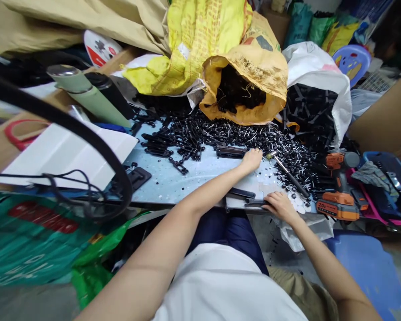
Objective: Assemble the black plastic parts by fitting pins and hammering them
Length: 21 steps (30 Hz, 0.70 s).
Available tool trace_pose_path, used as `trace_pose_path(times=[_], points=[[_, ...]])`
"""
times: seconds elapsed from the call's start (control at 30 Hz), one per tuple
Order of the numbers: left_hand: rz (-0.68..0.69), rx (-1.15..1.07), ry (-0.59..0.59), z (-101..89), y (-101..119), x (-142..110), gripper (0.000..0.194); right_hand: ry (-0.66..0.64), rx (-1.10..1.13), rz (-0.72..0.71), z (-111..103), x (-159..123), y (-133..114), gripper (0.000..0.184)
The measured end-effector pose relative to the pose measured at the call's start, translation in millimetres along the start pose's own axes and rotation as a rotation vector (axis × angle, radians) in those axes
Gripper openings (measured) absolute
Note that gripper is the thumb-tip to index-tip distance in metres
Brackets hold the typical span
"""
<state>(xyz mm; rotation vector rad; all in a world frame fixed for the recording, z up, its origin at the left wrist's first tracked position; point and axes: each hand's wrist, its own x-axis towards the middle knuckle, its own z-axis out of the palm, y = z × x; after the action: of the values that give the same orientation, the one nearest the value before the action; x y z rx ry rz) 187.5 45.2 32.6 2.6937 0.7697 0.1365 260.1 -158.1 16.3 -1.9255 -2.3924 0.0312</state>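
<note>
My left hand (252, 159) reaches forward to the edge of a heap of small black plastic parts and screws (240, 133) on the light blue tabletop (187, 176). Its fingers are curled down on the parts, next to a flat black piece (230, 152). What they grip is hidden. My right hand (279, 204) rests near the table's front edge, fingers bent on a long black strip (250, 201). A second black strip (242, 193) lies just behind it. A long metal screwdriver shaft (289, 174) lies diagonally between my hands.
A yellow woven sack (250, 71) spills black parts at the back, and a white bag (316, 67) of black strips sits to the right. An orange cordless drill (339, 187) lies at right. A green flask (87, 91), white paper (63, 151) and black cables (87, 196) are at left.
</note>
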Motion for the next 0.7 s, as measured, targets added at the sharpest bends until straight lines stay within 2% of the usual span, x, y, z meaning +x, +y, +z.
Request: trace_pose_path(times=[0.07,0.13,0.23,0.3,0.33,0.37,0.47,0.53,0.57,0.63,0.7], points=[[-0.018,0.0,-0.004,0.2,5,23,0.029,0.019,0.024,0.036,0,-2,0,0.035],[-0.014,-0.013,-0.01,2.5,9,32,0.026,0.06,0.024,0.13,-8,6,10,0.031],[-0.002,-0.018,-0.007,6.3,8,23,0.028,0.117,-0.034,0.424,-26,34,43,0.024],[0.009,-0.033,0.036,7.9,-1,5,0.027,0.112,-0.084,0.623,-37,58,71,0.024],[0.022,-0.066,0.098,8.7,-8,-7,0.024,0.103,-0.09,0.668,-41,69,85,0.025],[0.037,-0.119,0.191,9.6,-18,-22,0.021,0.089,-0.086,0.69,-42,79,96,0.025],[0.061,-0.313,0.58,15.1,-51,-73,0.014,0.046,-0.044,0.675,-41,97,118,0.024],[0.042,-0.343,0.757,21.8,-70,-108,0.013,0.083,-0.017,0.664,-39,99,120,0.023],[0.036,-0.338,0.805,25.9,-77,-123,0.013,0.14,0.002,0.651,-37,98,118,0.022],[0.041,-0.309,0.848,34.7,-84,-144,0.014,0.302,0.067,0.602,-36,93,109,0.021],[0.06,-0.263,0.85,42.8,-86,-155,0.016,0.426,0.13,0.536,-37,86,93,0.021]])
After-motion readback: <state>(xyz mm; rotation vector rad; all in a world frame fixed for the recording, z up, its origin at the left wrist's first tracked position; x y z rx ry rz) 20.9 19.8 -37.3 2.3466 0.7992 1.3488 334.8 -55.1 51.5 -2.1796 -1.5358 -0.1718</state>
